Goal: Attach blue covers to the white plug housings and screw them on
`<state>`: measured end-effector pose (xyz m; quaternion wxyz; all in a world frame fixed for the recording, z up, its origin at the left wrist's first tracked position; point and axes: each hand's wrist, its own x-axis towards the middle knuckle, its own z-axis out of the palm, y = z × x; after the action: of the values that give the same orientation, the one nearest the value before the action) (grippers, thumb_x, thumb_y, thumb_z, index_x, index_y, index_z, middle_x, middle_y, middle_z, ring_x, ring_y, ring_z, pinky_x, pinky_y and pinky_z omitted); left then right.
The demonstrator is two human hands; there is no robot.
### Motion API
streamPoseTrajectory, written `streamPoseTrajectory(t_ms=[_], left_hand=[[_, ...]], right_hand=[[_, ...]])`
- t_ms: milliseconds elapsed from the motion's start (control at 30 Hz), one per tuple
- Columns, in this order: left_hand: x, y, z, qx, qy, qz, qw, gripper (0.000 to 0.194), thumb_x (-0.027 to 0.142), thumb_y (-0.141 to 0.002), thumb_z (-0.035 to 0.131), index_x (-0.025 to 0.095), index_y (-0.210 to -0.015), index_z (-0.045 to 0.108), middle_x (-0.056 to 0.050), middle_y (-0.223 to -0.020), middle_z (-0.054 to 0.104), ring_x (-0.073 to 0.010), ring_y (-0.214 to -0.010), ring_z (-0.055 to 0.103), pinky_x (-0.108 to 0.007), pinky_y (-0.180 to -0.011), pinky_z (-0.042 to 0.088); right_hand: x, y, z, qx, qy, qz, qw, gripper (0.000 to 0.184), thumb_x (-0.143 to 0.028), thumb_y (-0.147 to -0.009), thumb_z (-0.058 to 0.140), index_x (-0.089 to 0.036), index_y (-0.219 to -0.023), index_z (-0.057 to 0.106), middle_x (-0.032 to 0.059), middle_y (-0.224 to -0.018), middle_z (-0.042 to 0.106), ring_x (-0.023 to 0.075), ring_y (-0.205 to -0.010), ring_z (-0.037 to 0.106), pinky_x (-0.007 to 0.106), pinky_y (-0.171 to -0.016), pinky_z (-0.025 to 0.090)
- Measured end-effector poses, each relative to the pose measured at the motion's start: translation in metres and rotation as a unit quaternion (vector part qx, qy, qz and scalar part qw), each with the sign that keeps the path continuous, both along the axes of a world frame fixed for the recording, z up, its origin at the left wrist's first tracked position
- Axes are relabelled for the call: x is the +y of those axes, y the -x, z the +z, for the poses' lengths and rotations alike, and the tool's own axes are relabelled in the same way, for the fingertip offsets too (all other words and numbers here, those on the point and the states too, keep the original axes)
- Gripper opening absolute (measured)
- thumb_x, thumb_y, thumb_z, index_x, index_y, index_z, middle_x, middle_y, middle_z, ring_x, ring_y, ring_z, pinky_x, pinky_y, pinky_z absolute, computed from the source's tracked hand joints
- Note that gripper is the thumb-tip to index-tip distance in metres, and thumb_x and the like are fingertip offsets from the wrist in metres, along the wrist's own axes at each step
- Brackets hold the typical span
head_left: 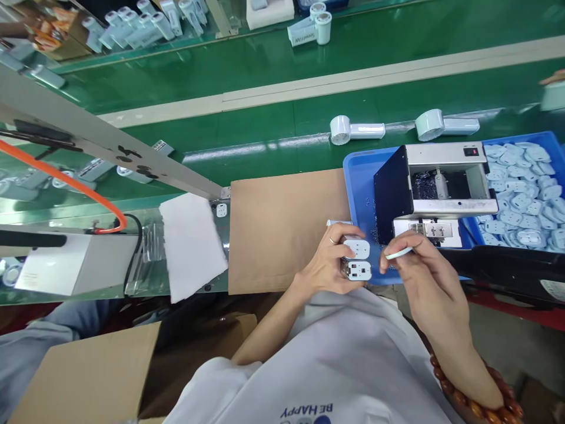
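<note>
My left hand is closed around two pale blue fan handles, one above the other, their ends turned to the right. The upper fan handle shows a rounded end face with small holes. On the lower fan handle the end has dark square openings. My right hand pinches a thin, pale blue plastic cover between thumb and fingers, seen edge-on. The cover is a short way right of the handles, apart from them. Just beyond my right fingers stands a screw feeder.
The feeder stands over a blue tray with loose screws. To its right, a blue bin holds many covers. Two handheld fans lie on the green conveyor. Brown cardboard covers the bench left. A black tool juts in from the right.
</note>
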<state>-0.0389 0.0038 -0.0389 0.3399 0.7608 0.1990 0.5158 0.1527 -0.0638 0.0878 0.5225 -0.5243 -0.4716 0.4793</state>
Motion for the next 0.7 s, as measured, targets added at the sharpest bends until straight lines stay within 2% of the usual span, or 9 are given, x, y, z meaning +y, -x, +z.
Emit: streamPoseTrajectory(t_ms=[100,167,267,367,500,600,700], left_hand=[[-0.002,-0.002,0.004,0.006,0.000,0.017,1.000,0.082,0.033,-0.090,0.099,0.044,-0.140,0.036,-0.008,-0.152,0.065,-0.0295,-0.123,0.076,-0.066,-0.114,0.067],[-0.003,-0.002,0.007,0.013,-0.003,0.012,1.000,0.079,0.033,-0.095,0.095,0.044,-0.145,0.035,-0.008,-0.151,0.066,-0.0304,-0.129,0.076,-0.074,-0.127,0.060],[-0.003,-0.002,0.008,0.002,-0.011,0.013,1.000,0.078,0.040,-0.102,0.096,0.043,-0.150,0.035,-0.009,-0.151,0.068,-0.0306,-0.136,0.076,-0.076,-0.133,0.056],[-0.004,-0.006,0.004,0.005,-0.024,0.032,0.999,0.077,0.065,-0.103,0.099,0.044,-0.146,0.038,-0.007,-0.150,0.070,-0.0281,-0.130,0.078,-0.071,-0.126,0.062],[-0.005,-0.011,-0.006,-0.012,-0.038,0.043,0.998,0.091,0.095,-0.090,0.094,0.044,-0.142,0.041,-0.007,-0.152,0.071,-0.0272,-0.123,0.078,-0.057,-0.106,0.066],[-0.006,-0.012,-0.011,-0.024,-0.037,0.046,0.998,0.101,0.104,-0.082,0.092,0.045,-0.143,0.037,-0.007,-0.154,0.070,-0.0278,-0.121,0.077,-0.056,-0.103,0.063],[-0.006,-0.013,-0.014,0.004,-0.028,0.051,0.998,0.097,0.108,-0.085,0.086,0.045,-0.139,0.036,-0.007,-0.151,0.071,-0.0286,-0.120,0.076,-0.057,-0.104,0.063]], right_hand=[[-0.007,-0.001,0.011,-0.055,-0.009,0.006,0.998,0.011,-0.026,-0.123,0.077,-0.023,-0.122,0.087,0.0033,-0.102,0.070,0.0082,-0.085,0.073,0.012,-0.079,0.061],[-0.008,-0.001,0.016,-0.075,-0.016,0.000,0.997,0.013,-0.023,-0.120,0.084,-0.028,-0.130,0.089,0.0005,-0.099,0.073,0.0067,-0.080,0.072,0.009,-0.075,0.059],[-0.006,0.000,0.018,-0.082,-0.032,0.004,0.996,0.010,-0.022,-0.116,0.089,-0.029,-0.122,0.091,0.0011,-0.105,0.076,0.0071,-0.083,0.073,0.009,-0.074,0.060],[0.001,0.002,0.011,-0.041,-0.014,0.056,0.998,0.003,-0.028,-0.112,0.093,-0.026,-0.109,0.093,0.0057,-0.111,0.069,0.0091,-0.082,0.069,0.015,-0.066,0.058],[0.010,0.003,-0.004,0.029,0.024,0.094,0.995,0.025,-0.039,-0.110,0.098,-0.021,-0.098,0.086,0.0034,-0.092,0.053,0.0092,-0.071,0.054,0.019,-0.057,0.048],[0.005,0.002,-0.011,0.049,0.052,0.112,0.991,0.044,-0.051,-0.108,0.101,-0.017,-0.092,0.079,0.0029,-0.086,0.048,0.0115,-0.073,0.052,0.022,-0.061,0.048],[-0.008,0.009,-0.013,0.031,0.067,0.075,0.994,0.060,-0.066,-0.108,0.100,-0.016,-0.092,0.070,0.0011,-0.082,0.038,0.0118,-0.072,0.042,0.023,-0.062,0.040]])
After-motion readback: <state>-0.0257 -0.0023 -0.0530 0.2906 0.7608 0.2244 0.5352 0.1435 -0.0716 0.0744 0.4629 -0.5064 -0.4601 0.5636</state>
